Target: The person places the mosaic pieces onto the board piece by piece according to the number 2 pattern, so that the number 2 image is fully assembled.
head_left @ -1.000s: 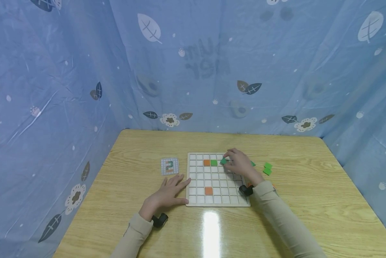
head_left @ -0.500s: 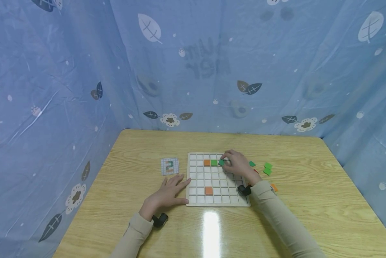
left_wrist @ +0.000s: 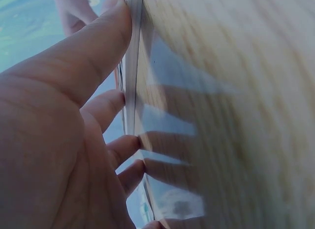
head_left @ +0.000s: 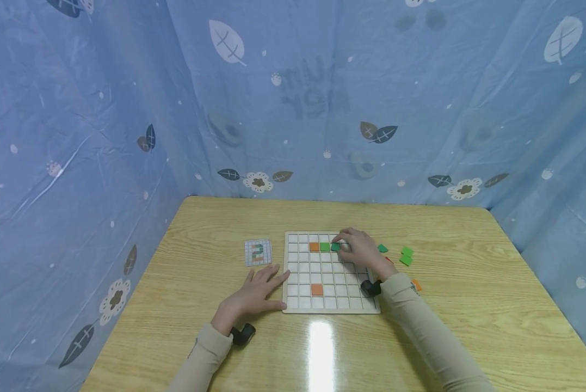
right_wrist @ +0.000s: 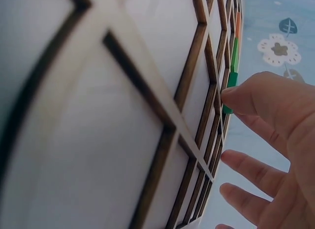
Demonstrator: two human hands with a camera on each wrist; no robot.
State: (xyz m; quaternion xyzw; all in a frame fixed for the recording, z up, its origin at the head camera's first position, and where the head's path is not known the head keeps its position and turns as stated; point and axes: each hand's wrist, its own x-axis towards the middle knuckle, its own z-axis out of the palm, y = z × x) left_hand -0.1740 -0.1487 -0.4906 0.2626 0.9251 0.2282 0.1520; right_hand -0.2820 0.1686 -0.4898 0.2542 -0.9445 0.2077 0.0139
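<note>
A white grid board (head_left: 304,302) with a pale wooden frame lies on the table. An orange tile (head_left: 314,247), a light green tile (head_left: 324,247) and a dark green tile (head_left: 335,247) stand side by side in its second row from the top. My right hand (head_left: 363,251) pinches the dark green tile between thumb and index finger, and in the right wrist view the thumb (right_wrist: 241,95) overlaps that tile. My left hand (head_left: 253,294) has its fingers spread, thumb and fingertips at the board's left edge. Another orange tile (head_left: 317,289) sits lower on the board.
Left of the board lies a small card (head_left: 257,252) with a coloured "2" on a grid. Right of it lie light green tiles (head_left: 406,257), a dark green piece (head_left: 382,248), an orange tile (head_left: 417,284) and a partly hidden red piece (head_left: 389,261). A patterned blue curtain (head_left: 293,109) surrounds the table.
My right hand has moved slightly left with the dark green tile, which has turned from tilted to lined up beside the light green one. My left hand has stayed still.
</note>
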